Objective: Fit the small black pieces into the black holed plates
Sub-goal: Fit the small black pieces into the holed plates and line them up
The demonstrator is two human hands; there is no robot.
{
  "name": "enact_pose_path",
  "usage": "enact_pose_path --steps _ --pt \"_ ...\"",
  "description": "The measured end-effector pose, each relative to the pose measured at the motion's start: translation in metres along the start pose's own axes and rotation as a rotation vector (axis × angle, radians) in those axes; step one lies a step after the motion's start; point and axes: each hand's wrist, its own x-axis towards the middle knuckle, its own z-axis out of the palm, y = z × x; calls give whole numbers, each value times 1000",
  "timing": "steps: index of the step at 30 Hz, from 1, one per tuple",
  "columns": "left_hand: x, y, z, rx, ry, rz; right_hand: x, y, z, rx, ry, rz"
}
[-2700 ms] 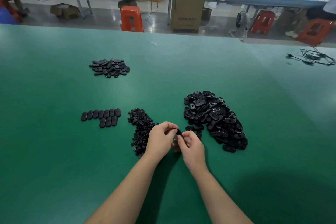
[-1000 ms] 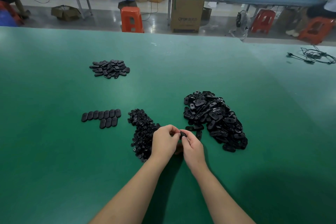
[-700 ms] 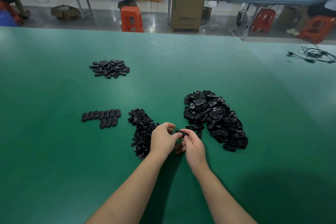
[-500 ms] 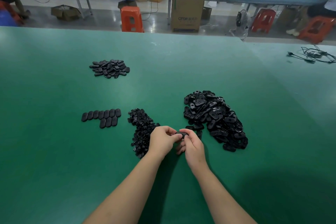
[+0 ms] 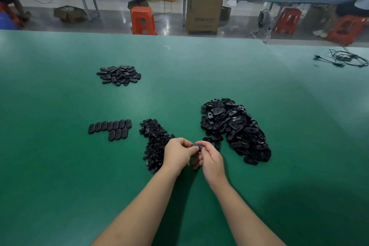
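Down at the near middle of the green worktop (image 5: pixel 60 166), seen from the head camera, the left hand (image 5: pixel 177 155) and the right hand (image 5: pixel 211 159) meet with their fingertips together around one black holed plate (image 5: pixel 198 147). Both hands are curled closed on it, thumbs on top, the left pinching its left end and the right pinching its right end, and the plate is lifted just above the surface; whether a small piece is already seated in it cannot be told, since the fingers cover most of it. Just left of the left hand, and partly hidden by it, lies a long heap of small black pieces (image 5: pixel 154 142). To the right of the hands sits the big pile of black holed plates (image 5: pixel 233 128), with a few loose plates at its near edge close to the right fingers. Further left, well apart from the hands, a tidy group of plates (image 5: pixel 111 127) lies flat in two touching rows, the longer row behind the shorter one. Far back on the left is another smaller pile of plates (image 5: pixel 119 75). A tangle of black cable (image 5: pixel 345 59) rests at the far right of the worktop. Beyond the far edge stand an orange stool (image 5: pixel 142 20) and a cardboard box (image 5: pixel 203 14) on the floor.
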Motion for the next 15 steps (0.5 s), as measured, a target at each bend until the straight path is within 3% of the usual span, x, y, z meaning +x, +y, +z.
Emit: enact_pose_path --steps 15 --pt "4 12 0 57 -52 -20 6 6 -2 -31 20 -6"
